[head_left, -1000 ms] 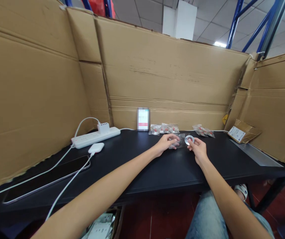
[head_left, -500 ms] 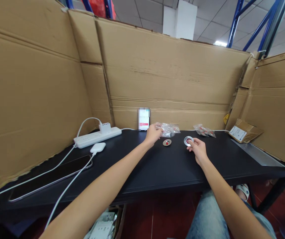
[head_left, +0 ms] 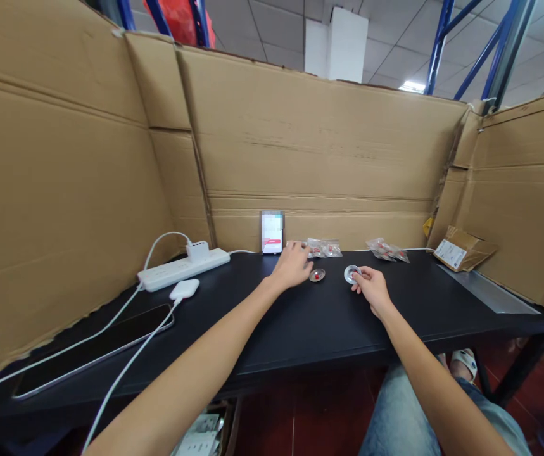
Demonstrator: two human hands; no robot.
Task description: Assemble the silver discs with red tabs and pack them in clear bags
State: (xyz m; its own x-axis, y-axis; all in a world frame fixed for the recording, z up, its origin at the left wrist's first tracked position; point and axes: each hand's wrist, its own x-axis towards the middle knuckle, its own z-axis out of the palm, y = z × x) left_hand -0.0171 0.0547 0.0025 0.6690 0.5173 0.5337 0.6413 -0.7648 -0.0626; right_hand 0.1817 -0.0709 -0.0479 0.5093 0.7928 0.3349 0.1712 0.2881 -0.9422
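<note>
My left hand (head_left: 292, 265) reaches over the table with its fingers apart, beside a small round disc (head_left: 317, 275) with a red spot in its middle. Just beyond those fingers lie clear plastic packets (head_left: 325, 247) with red bits inside, partly hidden by the hand. Between the thumb and fingers of my right hand (head_left: 371, 287) is a round clear-and-silver disc (head_left: 349, 273), gripped at its right edge and held low over the tabletop. Some red shows at its centre, partly covered by the fingertips.
More clear packets (head_left: 386, 249) lie at the back right, near a brown parcel (head_left: 464, 248) with a white label. A lit phone (head_left: 272, 233) leans on the cardboard wall (head_left: 323, 152). A white power strip (head_left: 183, 269), cables and a dark tablet-like device (head_left: 94, 351) occupy the left.
My left hand has come off the packets, which now lie flatter, and its fingers have spread towards the disc on the table. My right hand keeps its disc, almost still. The view has tilted slightly.
</note>
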